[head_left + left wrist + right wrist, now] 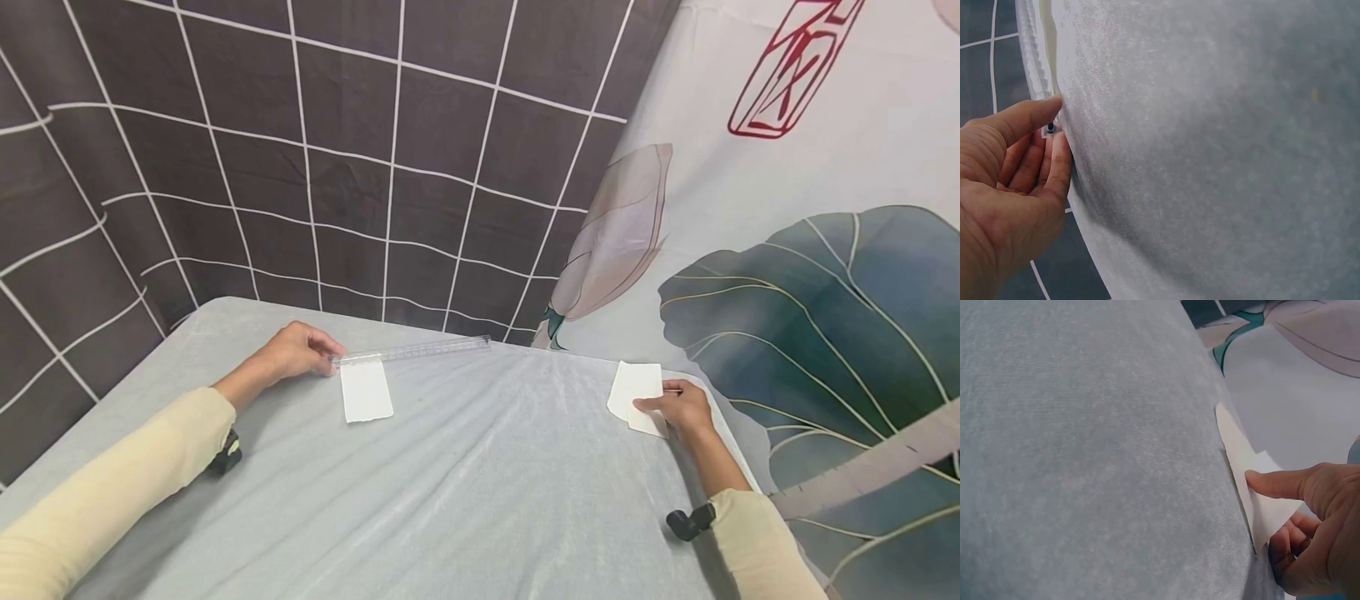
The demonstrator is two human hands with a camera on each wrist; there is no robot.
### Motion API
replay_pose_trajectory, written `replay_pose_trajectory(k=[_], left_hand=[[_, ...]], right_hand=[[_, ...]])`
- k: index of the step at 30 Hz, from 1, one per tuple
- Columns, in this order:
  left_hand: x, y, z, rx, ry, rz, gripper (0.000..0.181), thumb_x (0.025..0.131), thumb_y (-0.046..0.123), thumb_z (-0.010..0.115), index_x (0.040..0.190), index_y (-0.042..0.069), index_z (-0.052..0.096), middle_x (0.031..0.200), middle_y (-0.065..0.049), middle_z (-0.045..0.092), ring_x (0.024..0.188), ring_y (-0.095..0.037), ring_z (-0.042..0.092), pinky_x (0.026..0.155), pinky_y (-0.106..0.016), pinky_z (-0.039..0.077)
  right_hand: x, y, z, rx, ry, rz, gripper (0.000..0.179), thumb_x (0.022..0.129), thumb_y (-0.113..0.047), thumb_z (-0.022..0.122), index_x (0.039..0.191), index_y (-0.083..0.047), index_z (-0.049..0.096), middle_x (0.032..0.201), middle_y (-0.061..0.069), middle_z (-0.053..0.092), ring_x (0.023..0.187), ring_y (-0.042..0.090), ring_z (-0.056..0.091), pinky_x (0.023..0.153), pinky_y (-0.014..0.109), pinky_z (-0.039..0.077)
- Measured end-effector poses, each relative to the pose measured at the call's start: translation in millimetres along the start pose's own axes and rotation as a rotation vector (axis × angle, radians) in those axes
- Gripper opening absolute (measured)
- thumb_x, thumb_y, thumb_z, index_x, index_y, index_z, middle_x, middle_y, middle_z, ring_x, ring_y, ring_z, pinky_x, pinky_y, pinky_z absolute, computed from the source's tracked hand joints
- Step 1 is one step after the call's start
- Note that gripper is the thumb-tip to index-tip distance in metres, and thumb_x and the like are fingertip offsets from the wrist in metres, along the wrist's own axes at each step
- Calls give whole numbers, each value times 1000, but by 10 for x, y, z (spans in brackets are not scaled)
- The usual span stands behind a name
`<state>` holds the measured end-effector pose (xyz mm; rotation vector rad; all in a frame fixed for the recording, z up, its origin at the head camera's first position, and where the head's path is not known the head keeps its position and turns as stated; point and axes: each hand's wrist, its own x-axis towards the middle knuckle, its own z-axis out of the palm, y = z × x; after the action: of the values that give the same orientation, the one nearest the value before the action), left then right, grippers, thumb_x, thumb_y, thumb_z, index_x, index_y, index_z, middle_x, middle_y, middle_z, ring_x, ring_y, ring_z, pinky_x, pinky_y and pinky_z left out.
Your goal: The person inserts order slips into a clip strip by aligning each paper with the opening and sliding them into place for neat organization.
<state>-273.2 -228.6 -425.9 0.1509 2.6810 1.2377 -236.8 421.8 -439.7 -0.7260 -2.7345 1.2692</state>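
My left hand [298, 348] pinches the near end of a long, narrow strip of clear plastic [420, 349], which has regular marks or ridges along it. In the left wrist view the thumb and fingertips meet at its end, beside a small dark spot. Just below the strip, a white paper piece [366, 392] lies flat on the table; its top edge meets the strip. Over at the right edge, my right hand [684, 407] pinches white paper pieces [637, 392] that overlap at an angle. Its thumb lies on top, with the other fingers partly hidden underneath.
A pale grey cloth [480, 483] with creases covers the table. Behind the table hangs a dark curtain [345, 167] with a white grid. A white cloth [697, 175] with a leaf print hangs along the right side.
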Motion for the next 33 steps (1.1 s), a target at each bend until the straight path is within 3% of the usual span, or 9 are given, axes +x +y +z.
replay_pose_trajectory(k=[10, 17, 21, 27, 33], left_hand=[[-12, -5, 12, 6, -3, 1, 42, 81, -1, 88, 123, -2, 84, 96, -6, 75, 92, -19, 61, 81, -31, 52], [-15, 6, 4, 9, -4, 0, 42, 81, -1, 87, 123, -2, 83, 98, -7, 75, 93, -20, 60, 82, -32, 52], [-23, 14, 1, 10, -3, 0, 43, 82, -1, 87, 124, -3, 83, 101, -10, 76, 94, -20, 60, 82, -32, 52], [-36, 30, -3, 7, -2, -5, 43, 82, -1, 88, 124, -3, 83, 104, -13, 77, 94, -20, 60, 82, -31, 52], [-29, 15, 2, 5, -3, 0, 42, 81, -1, 87, 123, -2, 83, 102, -11, 78, 94, -19, 61, 82, -31, 52]], right_hand=[[37, 4, -16, -43, -37, -48, 73, 92, -7, 86, 151, 16, 50, 138, 38, 58, 125, 49, 59, 107, 60, 53], [49, -6, -20, -71, -27, -85, 64, 97, -11, 81, 149, 15, 54, 133, 37, 62, 116, 43, 63, 85, 39, 53], [39, -32, -29, -77, -3, -90, 58, 104, -19, 72, 150, 14, 56, 142, 40, 61, 118, 45, 64, 82, 35, 52], [40, -55, -54, -88, 1, -100, 58, 110, -25, 60, 153, 14, 55, 156, 42, 54, 129, 50, 61, 89, 37, 49], [56, -60, -66, -139, -7, -156, 53, 112, -23, 58, 147, 16, 58, 140, 43, 62, 113, 46, 65, 77, 31, 49]])
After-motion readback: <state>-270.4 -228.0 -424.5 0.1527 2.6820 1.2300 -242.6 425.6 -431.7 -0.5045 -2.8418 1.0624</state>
